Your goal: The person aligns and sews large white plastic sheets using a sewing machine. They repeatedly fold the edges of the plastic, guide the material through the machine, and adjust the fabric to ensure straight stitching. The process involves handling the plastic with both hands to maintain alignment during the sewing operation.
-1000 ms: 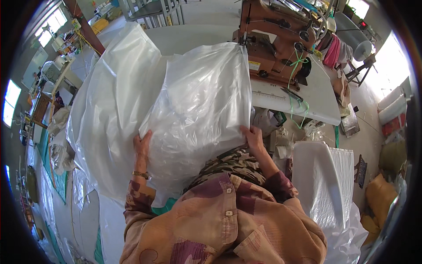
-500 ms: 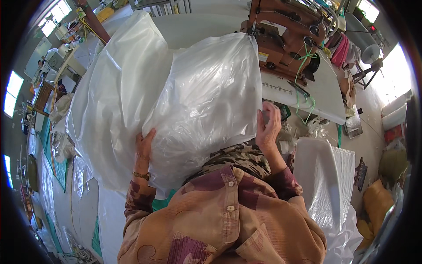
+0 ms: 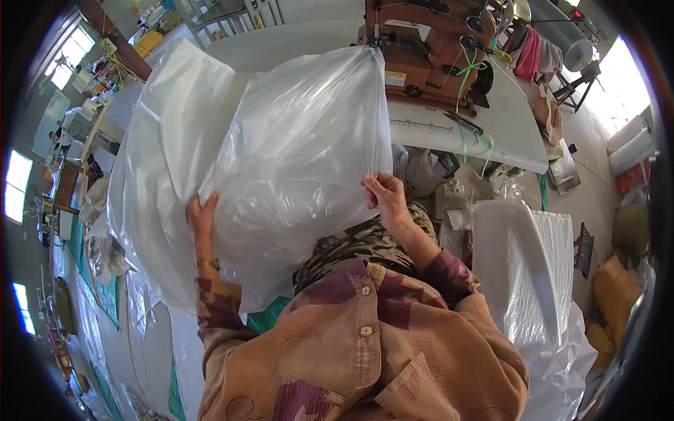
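Observation:
A large, translucent white plastic sheet [image 3: 295,133], perhaps a bag, drapes over the table and down across my lap. Its upper right corner lies at the needle end of a brown sewing machine [image 3: 435,63]. With thumb and fingers pinched together, my right hand [image 3: 387,202] holds the sheet's right edge below the machine. My left hand [image 3: 202,219] grips a gathered fold farther left, its fingertips partly lost in the plastic. Wrinkles run from that fold up across the sheet.
The white table [image 3: 502,137] carries a printed ruler strip, a dark pair of snips [image 3: 465,123] and a green cord [image 3: 460,91] hanging from the machine. Folded white plastic sheets [image 3: 519,266] are stacked at my right. A grey chair [image 3: 225,15] stands beyond the table.
My right hand has gone from loosely curled fingers beside the edge to a pinch on it. My left hand has moved left along the sheet. The view has shifted somewhat.

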Available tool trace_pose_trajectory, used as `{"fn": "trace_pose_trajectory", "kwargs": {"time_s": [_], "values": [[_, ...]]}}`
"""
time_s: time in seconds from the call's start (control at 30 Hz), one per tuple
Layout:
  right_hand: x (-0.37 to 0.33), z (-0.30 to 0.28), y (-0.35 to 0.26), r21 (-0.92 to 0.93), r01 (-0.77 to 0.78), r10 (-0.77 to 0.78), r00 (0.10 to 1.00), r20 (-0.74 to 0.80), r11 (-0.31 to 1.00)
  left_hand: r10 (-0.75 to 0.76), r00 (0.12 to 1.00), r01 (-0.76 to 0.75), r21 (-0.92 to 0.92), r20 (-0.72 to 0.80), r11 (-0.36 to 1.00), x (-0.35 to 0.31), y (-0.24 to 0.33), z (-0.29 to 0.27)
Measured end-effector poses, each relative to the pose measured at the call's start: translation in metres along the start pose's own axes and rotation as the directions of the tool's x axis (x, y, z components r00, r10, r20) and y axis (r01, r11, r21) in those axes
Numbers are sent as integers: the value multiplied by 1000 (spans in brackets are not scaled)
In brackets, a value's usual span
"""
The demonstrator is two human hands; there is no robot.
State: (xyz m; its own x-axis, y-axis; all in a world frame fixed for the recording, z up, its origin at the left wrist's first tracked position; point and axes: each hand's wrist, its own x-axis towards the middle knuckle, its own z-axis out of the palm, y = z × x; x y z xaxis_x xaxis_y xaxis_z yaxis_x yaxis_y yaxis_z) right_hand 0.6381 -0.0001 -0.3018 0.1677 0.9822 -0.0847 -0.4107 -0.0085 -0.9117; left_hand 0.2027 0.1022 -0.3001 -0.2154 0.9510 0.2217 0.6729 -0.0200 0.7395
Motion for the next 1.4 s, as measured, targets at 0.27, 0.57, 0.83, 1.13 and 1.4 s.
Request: {"fn": "trace_pose_trajectory", "kwargs": {"time_s": [0.27,0.57,0.83,1.13,1.4], "values": [[-8,-7,-5,-165,-59,39,992,-122,985,767,635,-766,204,96,609,-59,226,15],[-18,-6,-9,-339,81,-94,995,-23,937,630,707,-632,-114,321,767,-103,267,180],[-13,-29,11,-692,264,-539,816,-211,672,654,719,-638,-152,233,755,-110,260,200],[-37,-13,-17,-762,539,-521,793,315,359,774,557,-791,-93,302,605,-109,265,179],[-32,-19,1,-799,465,-412,859,303,382,670,671,-545,-402,317,736,-108,254,184]]}}
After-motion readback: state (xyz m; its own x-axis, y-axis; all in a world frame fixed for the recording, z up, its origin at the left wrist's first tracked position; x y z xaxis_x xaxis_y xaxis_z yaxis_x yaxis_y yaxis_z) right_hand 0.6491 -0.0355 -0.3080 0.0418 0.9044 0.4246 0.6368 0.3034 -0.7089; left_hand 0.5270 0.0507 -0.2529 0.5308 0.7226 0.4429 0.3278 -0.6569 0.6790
